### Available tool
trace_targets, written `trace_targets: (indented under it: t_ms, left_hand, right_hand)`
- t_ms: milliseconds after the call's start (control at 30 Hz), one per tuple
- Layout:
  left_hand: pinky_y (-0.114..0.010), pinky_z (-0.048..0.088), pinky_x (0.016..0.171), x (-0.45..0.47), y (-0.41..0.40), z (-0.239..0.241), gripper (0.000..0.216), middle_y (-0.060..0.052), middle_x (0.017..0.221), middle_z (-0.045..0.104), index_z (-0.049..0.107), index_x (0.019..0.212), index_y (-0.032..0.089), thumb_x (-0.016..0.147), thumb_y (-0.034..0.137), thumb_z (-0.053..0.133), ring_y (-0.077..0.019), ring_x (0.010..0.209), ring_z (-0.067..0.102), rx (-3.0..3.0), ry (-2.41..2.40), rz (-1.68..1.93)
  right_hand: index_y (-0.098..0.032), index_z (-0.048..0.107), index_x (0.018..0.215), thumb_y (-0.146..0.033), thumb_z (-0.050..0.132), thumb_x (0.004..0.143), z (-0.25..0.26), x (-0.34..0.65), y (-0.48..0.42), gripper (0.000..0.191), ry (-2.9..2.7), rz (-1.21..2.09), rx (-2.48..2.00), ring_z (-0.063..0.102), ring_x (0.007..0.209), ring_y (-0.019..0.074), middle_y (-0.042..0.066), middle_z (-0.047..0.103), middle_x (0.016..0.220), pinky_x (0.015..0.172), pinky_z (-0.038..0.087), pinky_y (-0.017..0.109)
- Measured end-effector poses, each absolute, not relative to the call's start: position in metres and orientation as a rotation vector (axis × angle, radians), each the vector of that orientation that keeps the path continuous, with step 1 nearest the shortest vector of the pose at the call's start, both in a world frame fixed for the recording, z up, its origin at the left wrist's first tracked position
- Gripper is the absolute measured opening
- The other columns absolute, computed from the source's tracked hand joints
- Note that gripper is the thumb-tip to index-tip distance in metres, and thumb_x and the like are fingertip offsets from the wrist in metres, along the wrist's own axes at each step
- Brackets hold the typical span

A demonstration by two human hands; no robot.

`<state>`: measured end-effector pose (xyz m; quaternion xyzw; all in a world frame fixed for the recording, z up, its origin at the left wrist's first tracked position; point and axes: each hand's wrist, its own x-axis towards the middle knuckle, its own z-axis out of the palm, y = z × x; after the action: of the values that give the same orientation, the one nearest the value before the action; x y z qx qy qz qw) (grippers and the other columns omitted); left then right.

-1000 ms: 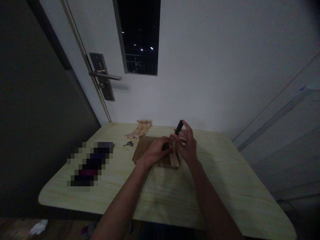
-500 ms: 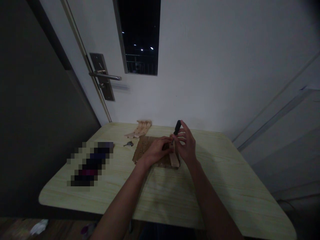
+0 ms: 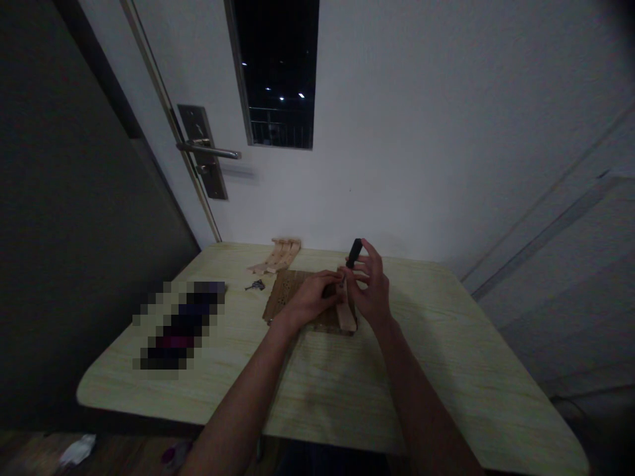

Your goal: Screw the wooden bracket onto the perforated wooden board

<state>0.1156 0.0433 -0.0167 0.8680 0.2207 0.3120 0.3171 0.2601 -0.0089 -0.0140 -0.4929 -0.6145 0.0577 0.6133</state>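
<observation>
A black-handled screwdriver [image 3: 354, 252] stands tilted in my right hand [image 3: 371, 287], its tip pointing down at a pale wooden piece [image 3: 346, 317]. My right fingers are closed around it, one fingertip near the top of the handle. From the left, my left hand [image 3: 315, 294] grips the upper part of the same wooden piece between thumb and fingers. Under both lies a brown cardboard sheet [image 3: 280, 304] with small holes. The screwdriver's tip and whatever it touches are too small to make out.
Several pale wooden pieces [image 3: 284, 254] lie at the table's back edge. A small heap of screws [image 3: 256, 285] sits left of the cardboard. A blurred-out dark object [image 3: 183, 324] rests on the left of the table [image 3: 446, 370]. Behind stands a white door with a metal handle [image 3: 213, 152].
The screwdriver handle has tilted slightly to the right, and my right fingers have shifted with it. My left hand and the wooden piece have stayed in place.
</observation>
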Motion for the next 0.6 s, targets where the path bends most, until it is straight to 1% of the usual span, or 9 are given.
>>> trace_targets:
  t_ms: [100, 300, 433, 500, 600]
  left_hand:
    - [-0.035, 0.042, 0.098, 0.1159, 0.0434, -0.0168, 0.03, -0.011, 0.117, 0.063, 0.065, 0.108, 0.016, 0.079, 0.024, 0.065, -0.0219, 0.108, 0.057, 2.288, 0.584, 0.819]
    - [-0.037, 0.041, 0.1, 0.1164, 0.0441, -0.0177, 0.028, -0.009, 0.118, 0.062, 0.065, 0.106, 0.018, 0.078, 0.023, 0.065, -0.0219, 0.11, 0.056, 2.284, 0.583, 0.826]
    - [-0.037, 0.041, 0.099, 0.1162, 0.0437, -0.0173, 0.028, -0.01, 0.118, 0.062, 0.066, 0.106, 0.017, 0.078, 0.023, 0.065, -0.0224, 0.11, 0.056, 2.272, 0.587, 0.828]
    - [-0.037, 0.041, 0.099, 0.1157, 0.0424, -0.0153, 0.026, -0.009, 0.117, 0.063, 0.067, 0.103, 0.018, 0.077, 0.023, 0.066, -0.0225, 0.109, 0.057, 2.277, 0.596, 0.821]
    - [-0.037, 0.042, 0.098, 0.1149, 0.0409, -0.0125, 0.026, -0.009, 0.116, 0.063, 0.067, 0.103, 0.019, 0.078, 0.023, 0.066, -0.0221, 0.108, 0.057, 2.284, 0.59, 0.818]
  right_hand:
    - [-0.031, 0.03, 0.139, -0.032, 0.054, 0.086, -0.0138, 0.2607, -0.009, 0.058, -1.413, 0.154, -1.135, 0.064, 0.082, 0.0159, 0.007, 0.059, 0.105, 0.061, 0.06, 0.029]
    - [-0.032, 0.034, 0.137, -0.032, 0.055, 0.085, -0.0129, 0.2616, -0.0072, 0.056, -1.391, 0.129, -1.152, 0.061, 0.074, 0.0121, 0.004, 0.056, 0.1, 0.059, 0.058, 0.025]
    - [-0.033, 0.038, 0.136, -0.032, 0.055, 0.085, -0.0118, 0.2613, -0.0065, 0.053, -1.396, 0.095, -1.172, 0.059, 0.071, 0.0111, 0.004, 0.054, 0.098, 0.057, 0.058, 0.023]
    - [-0.033, 0.038, 0.136, -0.032, 0.056, 0.085, -0.0112, 0.2611, -0.0071, 0.054, -1.392, 0.095, -1.174, 0.06, 0.071, 0.0111, 0.004, 0.054, 0.1, 0.057, 0.058, 0.024]
    - [-0.033, 0.036, 0.137, -0.034, 0.057, 0.084, -0.0105, 0.2611, -0.0086, 0.057, -1.384, 0.105, -1.175, 0.062, 0.076, 0.0132, 0.006, 0.055, 0.108, 0.06, 0.059, 0.027]
